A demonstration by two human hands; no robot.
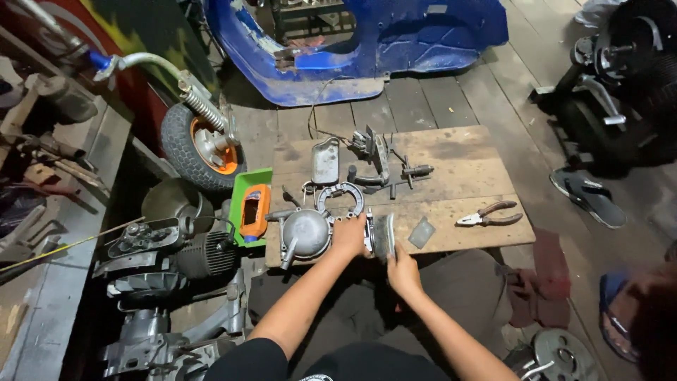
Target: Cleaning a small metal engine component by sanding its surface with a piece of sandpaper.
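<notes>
far left, a grey engine block (180,257) sits on the floor beside the wooden board (458,166), and behind it a small wheel with an orange hub (204,144) leans on its fork; just at the board's left edge a green tray (243,183) holds an orange part (254,212); on the board, a round metal housing (305,233) lies near the front edge, with a curved brake shoe (340,192) just behind it and a flat grey cover plate (326,160) further back; the left hand (350,234) rests closed over a metal piece right beside the housing, touching it; the right hand (403,271) sits at the board's front edge, fingers curled on a curved grey part (385,236) standing upright between the two hands; a small grey square (422,233) lies just right of that; further right, red-handled pliers (489,215) lie alone; off the board, a dark sandal (589,196) sits on the planks; a blue scooter body (367,42) stands at the back.
</notes>
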